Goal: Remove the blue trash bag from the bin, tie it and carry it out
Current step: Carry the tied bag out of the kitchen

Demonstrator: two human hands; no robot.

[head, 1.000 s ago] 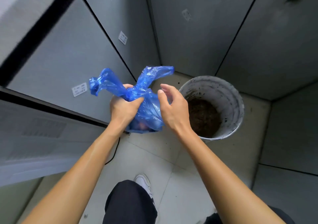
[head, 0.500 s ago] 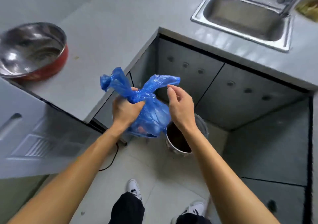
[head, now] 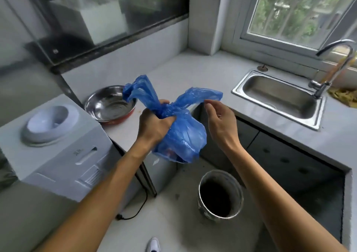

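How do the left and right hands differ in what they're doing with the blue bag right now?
The left hand is clenched around the blue bag's knotted neck, carrying it; the right hand is open, fingers loosely curled, gripping nothing. The left hand sits against the plastic; the right hand's fingertips are just under one loose tail. Both are bare, raised above the bin.

1. One blue trash bag (head: 179,133) is being seen.
2. Two hands are being shown: left hand (head: 154,124), right hand (head: 222,124).
3. One bin (head: 220,195) is being counted.
4. One steel basin (head: 110,104), one sink (head: 278,99), one faucet (head: 328,72), one shoe (head: 153,245) are being counted.
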